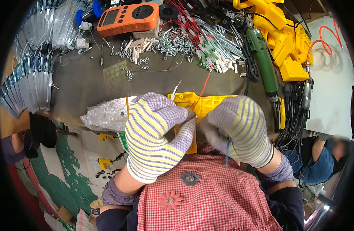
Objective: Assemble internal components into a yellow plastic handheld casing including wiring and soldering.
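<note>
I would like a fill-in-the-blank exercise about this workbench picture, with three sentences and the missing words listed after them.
1. Both hands, the left hand and the right hand, wear striped knitted ____.
2. The plastic part under the hands is ____ in colour.
3. The orange meter lies at the far edge of the bench, to the ____ of the green power tool.

Missing words: gloves; yellow; left

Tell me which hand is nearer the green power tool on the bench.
Right. The right hand sits just left of and below the green power tool; the left hand is farther left, beyond the yellow plastic part.
</note>
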Motion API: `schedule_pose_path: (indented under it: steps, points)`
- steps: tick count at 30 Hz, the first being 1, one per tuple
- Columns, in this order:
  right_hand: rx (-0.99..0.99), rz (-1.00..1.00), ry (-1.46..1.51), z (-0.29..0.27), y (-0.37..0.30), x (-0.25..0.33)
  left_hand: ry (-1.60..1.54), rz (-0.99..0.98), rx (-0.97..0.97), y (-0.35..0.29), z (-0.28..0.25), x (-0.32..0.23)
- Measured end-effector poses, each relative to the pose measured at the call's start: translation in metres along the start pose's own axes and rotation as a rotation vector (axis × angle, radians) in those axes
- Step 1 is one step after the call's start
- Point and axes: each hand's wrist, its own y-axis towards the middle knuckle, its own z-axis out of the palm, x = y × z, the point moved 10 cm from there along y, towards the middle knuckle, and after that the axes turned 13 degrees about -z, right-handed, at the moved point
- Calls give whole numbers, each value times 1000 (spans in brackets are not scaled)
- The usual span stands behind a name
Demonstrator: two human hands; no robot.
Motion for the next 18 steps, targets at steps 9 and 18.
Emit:
schedule_pose_path:
  steps: [9, 18]
  points:
    - [49, 189, 301, 3, 12, -13, 81, 117, 25, 2, -9, -11]
    - [55, -536, -148, 4, 21, 43, -42, -42, 348, 14, 4, 11]
